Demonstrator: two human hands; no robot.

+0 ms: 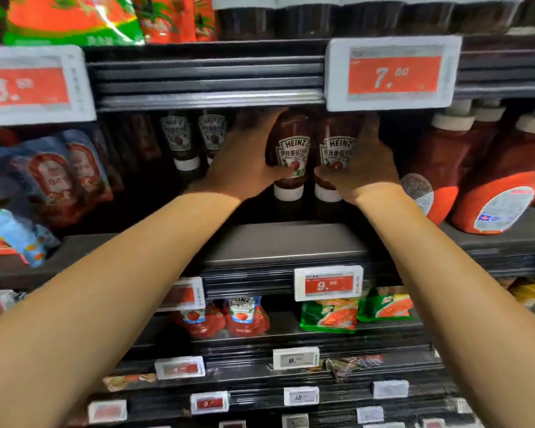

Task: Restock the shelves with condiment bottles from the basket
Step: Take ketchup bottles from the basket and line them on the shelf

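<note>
Two dark red Heinz ketchup bottles stand cap-down, side by side, on the middle shelf [284, 242]. My left hand [244, 159] wraps around the left bottle [292, 149]. The right bottle [335, 152] is gripped by my right hand [363, 168]. Their white caps sit at or just above the shelf surface. Two more of the same bottles [179, 137] stand further back to the left. The basket is out of view.
Large red ketchup bottles [494, 180] crowd the shelf to the right, and blue and red pouches [53, 171] lie to the left. A price tag reading 7 [393, 72] hangs just above my hands. Lower shelves hold red pouches [244, 316] and green packets [331, 316].
</note>
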